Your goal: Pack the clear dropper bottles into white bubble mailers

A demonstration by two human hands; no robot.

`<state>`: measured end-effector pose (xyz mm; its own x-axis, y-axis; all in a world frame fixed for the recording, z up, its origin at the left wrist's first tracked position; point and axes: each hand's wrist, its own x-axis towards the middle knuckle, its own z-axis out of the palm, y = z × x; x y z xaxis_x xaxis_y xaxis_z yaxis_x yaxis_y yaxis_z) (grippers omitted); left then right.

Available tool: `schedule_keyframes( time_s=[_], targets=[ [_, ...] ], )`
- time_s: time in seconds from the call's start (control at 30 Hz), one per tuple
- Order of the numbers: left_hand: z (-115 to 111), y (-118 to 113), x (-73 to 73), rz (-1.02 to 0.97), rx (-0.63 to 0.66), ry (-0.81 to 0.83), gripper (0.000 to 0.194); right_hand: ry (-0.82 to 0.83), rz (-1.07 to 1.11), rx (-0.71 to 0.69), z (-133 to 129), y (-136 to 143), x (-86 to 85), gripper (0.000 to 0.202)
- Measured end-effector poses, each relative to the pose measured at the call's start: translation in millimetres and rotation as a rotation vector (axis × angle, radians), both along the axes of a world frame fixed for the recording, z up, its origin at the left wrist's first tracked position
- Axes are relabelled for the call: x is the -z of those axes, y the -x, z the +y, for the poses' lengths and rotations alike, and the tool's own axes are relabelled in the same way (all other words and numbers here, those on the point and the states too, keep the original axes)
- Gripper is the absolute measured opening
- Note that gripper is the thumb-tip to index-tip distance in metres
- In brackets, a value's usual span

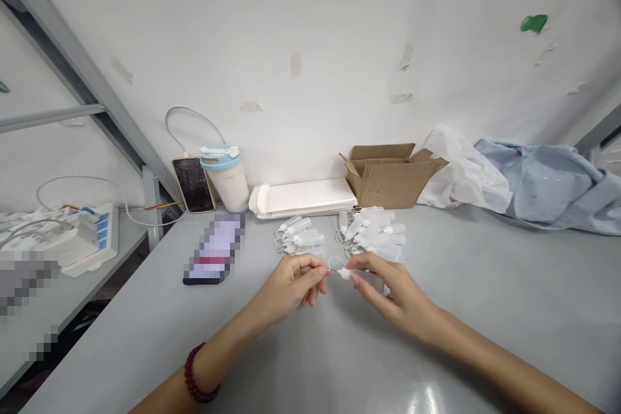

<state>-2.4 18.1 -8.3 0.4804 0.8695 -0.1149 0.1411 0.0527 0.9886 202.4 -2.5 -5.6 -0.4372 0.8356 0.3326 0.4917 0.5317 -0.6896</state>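
My right hand (pixel 395 291) grips a small translucent squeeze bottle (pixel 371 279) with a white top, lying sideways and pointing left. From its tip a thin needle-like spout reaches toward my left hand (pixel 298 281), and a thin loop of cord or strap curves above it. The left thumb and forefinger are pinched together at the end of that spout; what lies between them is too small to make out. Just beyond my hands, similar bottles lie in two piles, a left pile (pixel 301 236) and a bigger right pile (pixel 376 233).
Along the wall stand a charging phone (pixel 195 184), a lidded cup (pixel 228 181), flat white boxes (pixel 305 197) and an open cardboard box (pixel 392 178). A white plastic bag (pixel 460 168) and blue cloth (pixel 548 181) lie right. A pixelated device (pixel 216 249) and power strip (pixel 97 242) are left.
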Motion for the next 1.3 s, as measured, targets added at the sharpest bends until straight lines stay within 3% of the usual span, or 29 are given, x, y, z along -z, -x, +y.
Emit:
schedule_keyframes(
  time_s=[0.53, 0.83, 1.3],
  targets=[
    [-1.2, -0.3, 2.3, -0.015, 0.016, 0.072, 0.026, 0.059, -0.014, -0.049, -1.5, -0.7, 1.0, 0.016],
    [-3.7, -0.4, 1.3, -0.002, 0.019, 0.041, 0.025, -0.042, -0.082, -0.099, -2.1, 0.8, 6.8, 0.018],
    [-8.3, -4.6, 2.9, 0.067, 0.011, 0.03, 0.02, 0.015, -0.165, -0.163, -4.7, 2.2, 9.4, 0.018]
  ],
)
